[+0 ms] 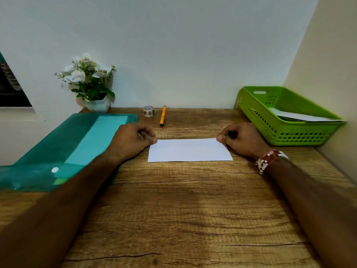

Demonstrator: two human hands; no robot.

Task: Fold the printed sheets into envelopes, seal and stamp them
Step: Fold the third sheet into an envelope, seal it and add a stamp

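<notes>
A folded white sheet lies flat on the wooden desk, its long side towards me. My left hand has its fingers curled, and the thumb tip presses the sheet's far left corner. My right hand is curled the same way, with its thumb on the far right corner. A bead bracelet is on my right wrist. A small roll of patterned tape and an orange pen lie near the wall behind the sheet.
A teal plastic folder with paper inside covers the desk's left side, partly under my left forearm. A green basket holding white folded paper stands at the right against the side wall. A pot of white flowers stands at the back left.
</notes>
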